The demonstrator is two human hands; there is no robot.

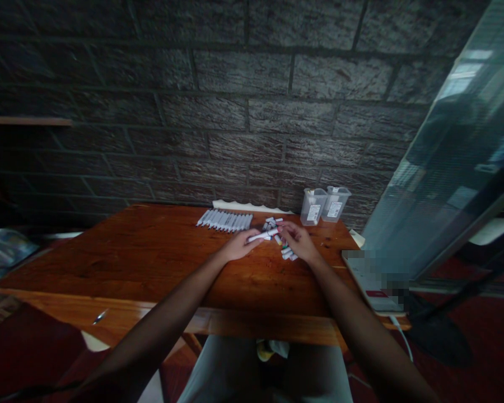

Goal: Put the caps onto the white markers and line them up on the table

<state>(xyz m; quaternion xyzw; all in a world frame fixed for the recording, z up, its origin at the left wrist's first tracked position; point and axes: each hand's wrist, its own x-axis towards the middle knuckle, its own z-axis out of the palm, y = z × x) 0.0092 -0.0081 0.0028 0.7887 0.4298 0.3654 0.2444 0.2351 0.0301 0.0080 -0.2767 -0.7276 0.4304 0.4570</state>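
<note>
Progress: we have one marker [260,235] in work, held above the tabletop [151,252] between our hands, its pink end towards the right. Our left hand [238,245] is closed around the white barrel; our right hand [296,238] has its fingers drawn in narrow at the pink end, though we cannot tell whether they pinch it or only touch. To the left, a row of markers [225,220] lies side by side, slanted alike; we judge that part sorted. Short loose pieces [273,223], perhaps caps, lie scattered behind and beneath the hands, with more below the right hand; we take these as not yet dealt with.

Materials: the markers are slim, pale, smooth sticks with dark lower ends. The tabletop is varnished reddish wood, grain and knots showing. Two clear plastic containers [313,207], tapered and labelled, stand upright near the back edge. Behind, the wall [243,112] is of rough, grey blocks with recessed joints
</note>
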